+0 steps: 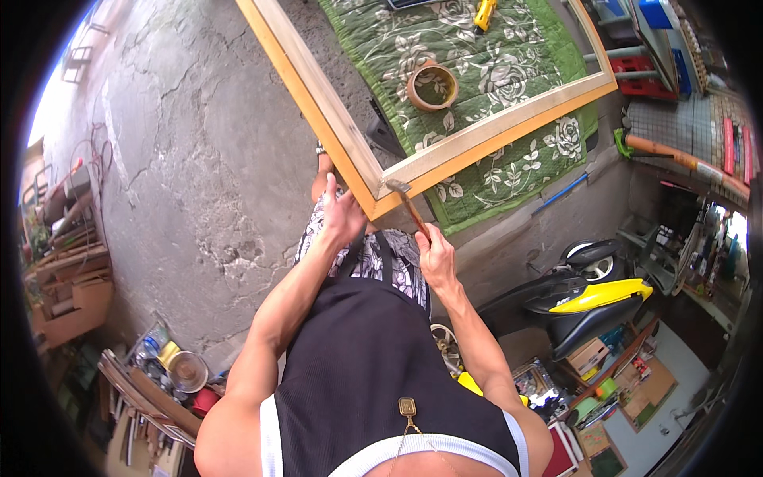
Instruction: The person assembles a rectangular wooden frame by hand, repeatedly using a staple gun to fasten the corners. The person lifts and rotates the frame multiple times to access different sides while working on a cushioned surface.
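A large wooden frame (465, 135), pale on top with an orange-brown outer side, lies over a green floral quilt, one corner pointing toward me. My right hand (436, 256) is closed around the handle of a hammer (412, 211). The hammer's head rests on or just above the frame near that corner; I cannot tell whether they touch. Beside the corner's left outer side is my left hand (342, 216), fingers stretched out and holding nothing. Whether its fingertips touch the wood is unclear.
On the quilt (485, 195) stand a round brown pot (433, 86) and a yellow hand tool (483, 16). A yellow-and-black motorbike (592, 298) is at the right, near an orange-handled tool (675, 153). Stacked wood and clutter line the left; cracked concrete floor (199, 159) spreads between.
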